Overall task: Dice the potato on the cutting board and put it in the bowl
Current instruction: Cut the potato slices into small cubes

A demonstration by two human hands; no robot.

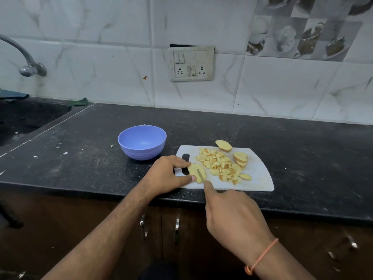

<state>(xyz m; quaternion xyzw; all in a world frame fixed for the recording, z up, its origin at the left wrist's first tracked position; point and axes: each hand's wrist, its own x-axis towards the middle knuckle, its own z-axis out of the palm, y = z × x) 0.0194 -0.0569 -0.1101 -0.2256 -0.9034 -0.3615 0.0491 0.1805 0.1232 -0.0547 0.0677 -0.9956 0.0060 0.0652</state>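
A white cutting board point(256, 178) lies on the black counter. On it sits a pile of diced potato point(219, 164), with several uncut slices point(240, 158) at the right and back. My left hand point(165, 174) pinches a flat potato slice point(194, 170) at the board's left end between forefinger and thumb. My right hand point(232, 215) grips a knife point(200, 174), forefinger stretched along it, and the blade lies across that slice. The knife's handle is hidden in my fist. A blue bowl point(142, 142) stands empty to the left of the board.
A sink point(24, 122) is sunk into the counter at the far left, under a tap point(26, 63). A switch and socket panel point(190, 63) is on the tiled wall behind. Cabinet doors with metal handles point(143, 227) are below the counter edge.
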